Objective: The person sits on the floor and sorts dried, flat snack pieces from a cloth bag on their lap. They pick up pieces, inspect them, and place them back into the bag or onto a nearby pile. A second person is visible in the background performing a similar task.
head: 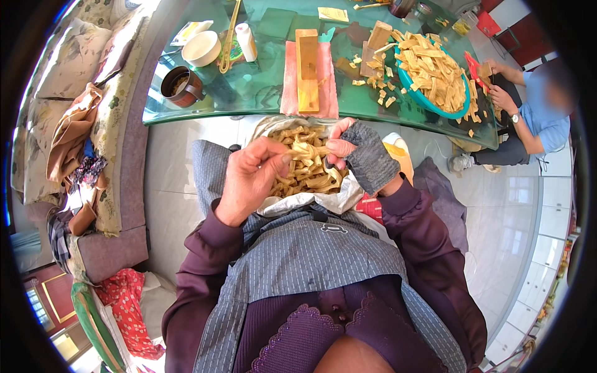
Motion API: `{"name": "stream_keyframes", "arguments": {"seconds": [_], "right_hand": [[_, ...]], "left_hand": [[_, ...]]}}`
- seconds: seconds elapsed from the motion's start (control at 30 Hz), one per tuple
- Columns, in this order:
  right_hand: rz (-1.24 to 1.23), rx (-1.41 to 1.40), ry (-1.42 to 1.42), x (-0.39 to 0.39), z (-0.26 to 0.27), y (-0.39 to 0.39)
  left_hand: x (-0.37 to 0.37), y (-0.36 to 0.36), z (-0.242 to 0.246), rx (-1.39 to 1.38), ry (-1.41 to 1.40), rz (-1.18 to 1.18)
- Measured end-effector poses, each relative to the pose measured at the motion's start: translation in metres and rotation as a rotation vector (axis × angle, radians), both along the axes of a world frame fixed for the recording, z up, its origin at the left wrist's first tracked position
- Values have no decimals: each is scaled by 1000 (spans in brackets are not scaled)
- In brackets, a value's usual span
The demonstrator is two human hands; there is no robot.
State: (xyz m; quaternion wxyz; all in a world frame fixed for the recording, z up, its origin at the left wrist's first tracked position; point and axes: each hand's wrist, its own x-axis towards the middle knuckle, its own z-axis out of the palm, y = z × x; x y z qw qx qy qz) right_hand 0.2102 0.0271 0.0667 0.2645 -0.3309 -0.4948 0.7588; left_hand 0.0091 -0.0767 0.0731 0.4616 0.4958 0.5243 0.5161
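My bare left hand (pixel 254 175) pinches one end of a pale yellow, twisted strip (pixel 306 151), perhaps dried root or another dried food. The other end is in the fingers of my right hand (pixel 361 156), which wears a grey knitted fingerless glove. Directly beneath both hands, a white sack (pixel 343 193) lies open on my lap, filled with similar yellow-tan strips (pixel 305 179). The strip stretches across the sack's mouth, above the pile. Part of the pile is hidden by my hands.
A glass table (pixel 261 105) edges the space ahead, bearing a wooden block (pixel 307 70) on a pink cloth (pixel 289 93). A teal basket (pixel 406 86) heaped with strips stands right, near a seated person (pixel 536 116). Metal mug (pixel 181 87), white bowl (pixel 201 49) and bottle (pixel 246 42) stand left.
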Motion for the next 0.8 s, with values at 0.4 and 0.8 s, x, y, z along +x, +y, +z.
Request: {"name": "stream_keyframes", "arguments": {"seconds": [0.4, 0.8], "right_hand": [[497, 222, -524, -20, -45, -15], [185, -40, -223, -37, -26, -31]], "left_hand": [[14, 7, -21, 252, 1071, -178], [-36, 67, -65, 871, 1156, -181]]}}
